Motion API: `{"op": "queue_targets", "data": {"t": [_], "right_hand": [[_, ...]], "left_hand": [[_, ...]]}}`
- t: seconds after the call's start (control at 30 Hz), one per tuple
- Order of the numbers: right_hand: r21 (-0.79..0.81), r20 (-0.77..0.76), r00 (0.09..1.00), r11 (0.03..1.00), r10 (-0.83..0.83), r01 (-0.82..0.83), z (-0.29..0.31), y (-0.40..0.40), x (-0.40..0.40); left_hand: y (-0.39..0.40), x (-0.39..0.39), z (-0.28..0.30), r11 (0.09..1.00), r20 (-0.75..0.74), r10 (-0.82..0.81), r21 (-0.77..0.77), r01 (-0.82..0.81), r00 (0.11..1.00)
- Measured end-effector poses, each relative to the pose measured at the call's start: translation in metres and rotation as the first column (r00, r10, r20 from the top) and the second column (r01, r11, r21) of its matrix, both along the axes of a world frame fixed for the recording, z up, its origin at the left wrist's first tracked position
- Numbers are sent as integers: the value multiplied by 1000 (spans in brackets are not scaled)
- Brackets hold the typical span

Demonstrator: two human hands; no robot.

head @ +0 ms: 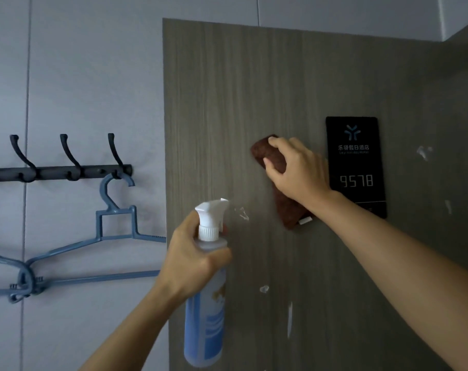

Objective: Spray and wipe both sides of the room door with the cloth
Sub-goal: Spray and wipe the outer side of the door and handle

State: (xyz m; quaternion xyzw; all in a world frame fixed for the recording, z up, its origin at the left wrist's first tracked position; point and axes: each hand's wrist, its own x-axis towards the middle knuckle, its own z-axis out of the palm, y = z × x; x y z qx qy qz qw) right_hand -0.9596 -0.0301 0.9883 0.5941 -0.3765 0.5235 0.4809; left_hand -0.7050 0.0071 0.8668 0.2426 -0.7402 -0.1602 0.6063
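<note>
Brown cloth [277, 167] pressed flat on foam-flecked door [227, 103] by R hand [297, 170]; L hand [192, 255] clenches spray bottle [206, 317].

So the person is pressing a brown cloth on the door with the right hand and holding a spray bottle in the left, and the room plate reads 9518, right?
Nearly. The head view shows the room plate reading 9578, not 9518. The rest holds: right hand presses the brown cloth on the door; left hand holds the spray bottle.

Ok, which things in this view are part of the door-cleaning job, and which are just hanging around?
In use:
- door, with foam spots
- brown cloth, pressed to it by the right hand
- spray bottle, in the left hand grip

Not involved:
- black room-number plaque on the door
- coat hook rail on the wall
- blue hangers under the rail
</note>
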Motion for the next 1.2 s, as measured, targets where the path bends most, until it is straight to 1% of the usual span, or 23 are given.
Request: {"op": "queue_targets", "data": {"t": [0.17, 0.3, 0.37, 0.5, 0.6, 0.67, 0.8, 0.97, 1.1, 1.13, 1.2], "right_hand": [[11, -71, 997, 1000, -15, 16, -20, 4, -14], [23, -51, 998, 999, -31, 32, -27, 5, -16], [24, -40, 999, 999, -35, 36, -28, 4, -15], [14, -30, 999, 999, -42, 43, -29, 3, -14], [3, -11, 999, 999, -46, 46, -30, 4, -12], [1, 10, 999, 999, -46, 46, -31, 4, -10], [-20, 48, 998, 999, -34, 35, -34, 2, -6], [-13, 60, 998, 999, -33, 34, -35, 2, -5], [39, 174, 985, 999, 5, -12, -42, 4, 13], [50, 163, 987, 998, 19, -27, -47, 3, 21], [59, 39, 999, 998, 31, -34, -69, 1, 35]], "left_hand": [[1, -8, -10, 999, 33, 19, -33, -18, 999], [3, -6, -6, 1000, -33, -13, -1, 13, 999], [3, -3, -8, 1000, -35, -9, 1, 9, 999], [-1, 0, -17, 1000, -12, 31, -1, -31, 999], [-5, 2, -24, 999, 63, 33, -13, -32, 998], [-7, 3, -26, 1000, 87, 29, -11, -28, 996], [-8, 5, -25, 1000, 52, 23, -17, -22, 998], [-10, 13, -13, 1000, 45, -13, -14, 14, 999], [-12, 26, 10, 1000, -46, -25, 12, 25, 999], [-13, 28, 15, 1000, -60, -22, 9, 23, 998], [-16, 31, 24, 1000, -79, -29, -3, 29, 996]]}}
